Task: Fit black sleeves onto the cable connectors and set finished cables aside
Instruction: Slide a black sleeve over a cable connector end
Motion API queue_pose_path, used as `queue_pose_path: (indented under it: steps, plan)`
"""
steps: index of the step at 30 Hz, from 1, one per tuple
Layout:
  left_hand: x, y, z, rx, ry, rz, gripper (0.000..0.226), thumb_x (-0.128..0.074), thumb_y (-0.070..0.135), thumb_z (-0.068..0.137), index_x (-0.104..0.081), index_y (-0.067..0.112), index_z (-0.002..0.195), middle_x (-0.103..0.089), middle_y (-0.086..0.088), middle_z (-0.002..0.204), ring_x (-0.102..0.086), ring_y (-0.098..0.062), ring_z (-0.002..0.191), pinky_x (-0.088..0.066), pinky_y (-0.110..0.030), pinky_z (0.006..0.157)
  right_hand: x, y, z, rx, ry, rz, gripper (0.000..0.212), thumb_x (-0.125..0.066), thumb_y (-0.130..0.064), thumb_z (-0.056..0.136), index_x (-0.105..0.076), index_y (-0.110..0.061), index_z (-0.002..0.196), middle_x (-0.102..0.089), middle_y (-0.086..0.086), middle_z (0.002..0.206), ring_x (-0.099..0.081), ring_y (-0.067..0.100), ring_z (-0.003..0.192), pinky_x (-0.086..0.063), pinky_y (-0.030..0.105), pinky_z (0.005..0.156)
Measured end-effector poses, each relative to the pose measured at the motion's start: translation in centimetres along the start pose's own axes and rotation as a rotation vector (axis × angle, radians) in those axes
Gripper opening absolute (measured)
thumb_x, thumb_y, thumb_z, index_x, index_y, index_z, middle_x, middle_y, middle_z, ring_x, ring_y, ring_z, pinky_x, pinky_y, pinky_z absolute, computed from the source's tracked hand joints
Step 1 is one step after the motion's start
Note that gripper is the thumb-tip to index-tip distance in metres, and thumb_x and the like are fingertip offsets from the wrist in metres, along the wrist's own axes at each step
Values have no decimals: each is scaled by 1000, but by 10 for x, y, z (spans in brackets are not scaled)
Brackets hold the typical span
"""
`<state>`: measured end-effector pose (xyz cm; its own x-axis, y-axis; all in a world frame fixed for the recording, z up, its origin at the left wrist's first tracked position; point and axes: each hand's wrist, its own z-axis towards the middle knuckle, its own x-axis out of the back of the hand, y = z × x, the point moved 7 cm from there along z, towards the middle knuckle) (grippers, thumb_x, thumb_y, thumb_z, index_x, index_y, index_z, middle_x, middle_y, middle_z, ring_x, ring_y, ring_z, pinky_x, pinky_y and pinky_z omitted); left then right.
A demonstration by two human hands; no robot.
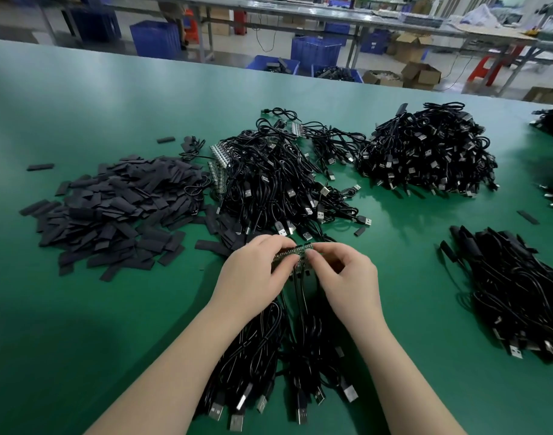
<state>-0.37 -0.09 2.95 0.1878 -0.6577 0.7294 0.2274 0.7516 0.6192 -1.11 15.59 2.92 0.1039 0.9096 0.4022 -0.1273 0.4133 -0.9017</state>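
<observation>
Blue crates [314,51] – cardboard boxes [421,75]; red stool [488,69] beyond.

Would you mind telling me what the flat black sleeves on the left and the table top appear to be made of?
Black sleeves: probably thin plastic or rubbery tubing, pressed flat; they look matte and dull, with no glare. Table top: a smooth green mat or laminate, slightly glossy; it shows soft reflections and shadows. The exact material of either cannot be confirmed from this view.

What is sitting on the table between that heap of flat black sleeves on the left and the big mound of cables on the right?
In the head view, between the sleeve heap and the right-hand cable mound lies a looser pile of cables, with strips of small boards at its left edge.
</observation>
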Motion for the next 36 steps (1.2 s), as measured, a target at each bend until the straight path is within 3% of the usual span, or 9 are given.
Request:
queue_pose_path:
  steps: [4,8,11,15,23,28,36]
  plan:
    - [6,5,-2,-12,60,0,21,-58,42,93,-66,35,111,-67,17,105,-58,1,96,-39,-6,73,4,-5,0,59,1,43,27,-77,-18,85,-68,-42,77,-70,-25,76,-63,-6,70,-45,6,65]
    - [14,13,-5,-35,149,-22,14,-66,36,91,-73,30,101,-70,15,94,-60,-1,86,-52,-33,78,4,-9,-2,100,8,23,26,-77,-18,85,-68,-41,76,-70,-23,79,-64,-3,73,-47,8,67]
    - [14,10,-5,28,159,-64,10,-66,36,89,-73,33,95,-69,20,87,-60,1,80,-50,-40,84,2,-12,-3,148,39,-41,27,-75,-19,86,-64,-41,75,-68,-19,77,-63,1,75,-48,14,69]
    - [10,7,-4,68,163,-33,8,-63,39,90,-71,37,92,-66,23,82,-52,8,72,-39,-35,94,1,-12,-6,188,78,-72,23,-74,-15,87,-63,-33,77,-65,-15,77,-61,-1,78,-46,11,71]
    - [6,7,-2,98,160,31,10,-59,42,92,-69,37,92,-65,23,83,-51,4,76,-24,-25,86,1,-13,-10,209,126,-125,20,-73,-14,87,-64,-28,76,-64,-17,77,-59,-1,84,-41,6,70]
    - [5,6,-2,112,150,51,11,-58,42,92,-69,38,93,-64,23,85,-52,4,79,-19,-22,82,2,-14,-10,202,130,-129,15,-73,-12,87,-67,-22,78,-64,-15,78,-58,0,84,-42,8,71]
    - [5,7,-2,113,157,47,11,-59,42,92,-69,38,93,-63,23,82,-47,9,68,-20,-23,83,2,-14,-12,196,138,-118,18,-72,-12,88,-65,-25,78,-64,-14,78,-57,-1,84,-42,9,72]
